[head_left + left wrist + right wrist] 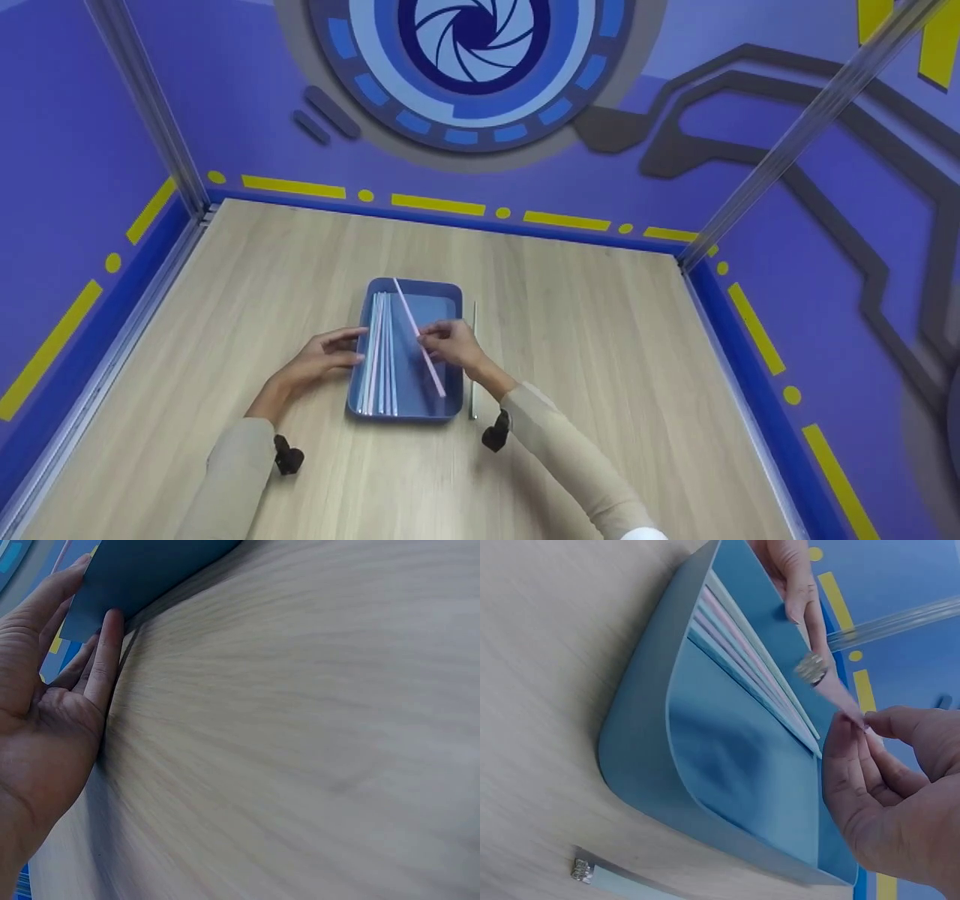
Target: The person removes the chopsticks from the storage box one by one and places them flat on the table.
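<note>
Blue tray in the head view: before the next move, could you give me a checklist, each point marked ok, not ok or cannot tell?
1. Pink stick secure: ok, pinched by the right hand.
2. Left hand at the tray: ok, its fingers touch the left side.
3. Room inside: ok, bare floor shows to the right of the row of sticks.
4. All sticks off the table: not ok, a loose stick lies on it, right of the tray.
5. Pink stick's far end clear of the rim: cannot tell; the two overlap in the head view.
</note>
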The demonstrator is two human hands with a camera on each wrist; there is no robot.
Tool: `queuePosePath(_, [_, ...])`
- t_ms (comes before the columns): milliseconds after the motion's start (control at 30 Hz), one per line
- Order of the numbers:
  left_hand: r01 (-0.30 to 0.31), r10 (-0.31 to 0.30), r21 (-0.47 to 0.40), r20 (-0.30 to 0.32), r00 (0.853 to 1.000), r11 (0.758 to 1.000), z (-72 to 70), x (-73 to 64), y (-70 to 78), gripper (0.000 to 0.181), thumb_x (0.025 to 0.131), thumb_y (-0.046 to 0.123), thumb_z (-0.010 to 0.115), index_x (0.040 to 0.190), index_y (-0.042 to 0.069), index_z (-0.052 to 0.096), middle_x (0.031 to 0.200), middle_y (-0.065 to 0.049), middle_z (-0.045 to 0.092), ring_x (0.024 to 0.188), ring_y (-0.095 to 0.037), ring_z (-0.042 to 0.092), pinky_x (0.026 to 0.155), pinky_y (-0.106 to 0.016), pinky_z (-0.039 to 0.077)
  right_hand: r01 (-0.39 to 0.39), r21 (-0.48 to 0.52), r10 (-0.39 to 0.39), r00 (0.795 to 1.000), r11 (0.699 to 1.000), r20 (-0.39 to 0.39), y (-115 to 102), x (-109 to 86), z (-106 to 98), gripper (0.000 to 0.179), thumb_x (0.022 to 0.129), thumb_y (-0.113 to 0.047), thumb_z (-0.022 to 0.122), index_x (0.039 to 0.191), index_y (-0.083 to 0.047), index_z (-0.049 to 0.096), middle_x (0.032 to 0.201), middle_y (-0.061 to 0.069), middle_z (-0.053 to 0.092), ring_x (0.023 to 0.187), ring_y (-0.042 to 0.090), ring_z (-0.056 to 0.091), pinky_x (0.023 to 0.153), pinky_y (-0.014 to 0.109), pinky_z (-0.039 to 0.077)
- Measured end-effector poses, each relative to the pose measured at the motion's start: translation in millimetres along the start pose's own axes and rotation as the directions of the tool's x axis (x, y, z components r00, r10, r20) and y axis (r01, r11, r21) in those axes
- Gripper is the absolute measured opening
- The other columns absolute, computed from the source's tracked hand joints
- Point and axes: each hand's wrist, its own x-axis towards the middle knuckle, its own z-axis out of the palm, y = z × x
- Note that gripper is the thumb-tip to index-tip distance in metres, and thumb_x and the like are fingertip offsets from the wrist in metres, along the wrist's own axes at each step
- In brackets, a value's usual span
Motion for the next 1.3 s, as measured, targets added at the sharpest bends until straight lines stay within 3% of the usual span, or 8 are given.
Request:
queuePosePath(167, [0.003, -0.003, -0.015, -0.003, 1.0, 1.0, 0.6, 0.0, 1.2, 0.066, 0.094, 0.012, 0.074, 0.153, 0.004, 0.044, 0.15, -0.028, 0.048, 0.116, -0.011, 0.06, 0.097, -0.023, 0.056, -0.02, 0.038, 0.02, 1.0, 0.999, -0.003, 2.9, -1.8, -7.0, 0.024, 0.097, -0.008, 0.068, 0.115, 0.006, 0.071, 0.111, 0.03, 0.072, 0.091, 0.027, 0.074, 0.075, 0.031, 0.065])
queuePosePath(433, [0.011, -0.01, 0.021, -0.028, 1.0, 1.0, 0.7, -0.5, 4.0, 0.066, 0.094, 0.015, 0.075, 0.153, 0.005, 0.046, 0.149, -0.026, 0.049, 0.114, -0.011, 0.062, 0.096, -0.02, 0.055, -0.021, 0.065, 0.023, 0.999, 0.998, -0.029, 6.5, -3.6, -15.5, 0.026, 0.096, -0.011, 0.07, 0.116, 0.006, 0.072, 0.109, 0.028, 0.073, 0.077, 0.009, 0.068, 0.077, 0.036, 0.065])
queuePosePath(767, [0.029, -0.029, 0.006, -0.034, 0.999, 1.0, 1.7, -2.1, 4.8, 0.066, 0.093, 0.014, 0.075, 0.152, 0.006, 0.047, 0.149, -0.025, 0.05, 0.124, -0.023, 0.054, 0.096, -0.023, 0.056, -0.021, 0.093, 0.025, 0.998, 0.995, -0.049, 11.5, -9.0, -22.1, 0.027, 0.095, -0.012, 0.072, 0.116, 0.005, 0.073, 0.101, 0.019, 0.075, 0.075, 0.007, 0.067, 0.071, 0.027, 0.063])
queuePosePath(1000, [0.03, -0.03, 0.003, -0.026, 0.999, 1.0, 1.2, -1.4, 3.4, 0.067, 0.094, 0.014, 0.074, 0.153, 0.005, 0.045, 0.149, -0.027, 0.049, 0.12, -0.016, 0.057, 0.096, -0.024, 0.057, -0.017, 0.113, 0.025, 0.997, 0.993, -0.069, 14.5, -13.0, -31.0, 0.027, 0.095, -0.012, 0.072, 0.116, 0.005, 0.072, 0.098, 0.015, 0.075, 0.074, 0.008, 0.067, 0.076, 0.035, 0.064])
queuePosePath(1133, [0.02, -0.02, 0.004, -0.026, 0.999, 1.0, 1.7, -1.2, 3.5, 0.067, 0.094, 0.013, 0.075, 0.153, 0.005, 0.045, 0.147, -0.028, 0.05, 0.118, -0.015, 0.058, 0.096, -0.023, 0.056, -0.009, 0.133, 0.021, 0.995, 0.991, -0.095, 16.0, -15.3, -36.7, 0.028, 0.095, -0.011, 0.071, 0.117, 0.007, 0.071, 0.101, 0.019, 0.074, 0.076, 0.008, 0.067, 0.07, 0.028, 0.063])
queuePosePath(1300, [0.018, -0.017, 0.024, -0.025, 1.0, 1.0, 1.0, -2.2, 3.0, 0.066, 0.094, 0.014, 0.074, 0.153, 0.004, 0.045, 0.148, -0.027, 0.049, 0.125, -0.023, 0.055, 0.096, -0.021, 0.055, 0.003, 0.18, 0.019, 0.993, 0.984, -0.119, 20.2, -18.5, -45.6, 0.03, 0.095, -0.006, 0.07, 0.119, 0.012, 0.068, 0.1, 0.021, 0.074, 0.075, 0.007, 0.065, 0.066, 0.022, 0.061])
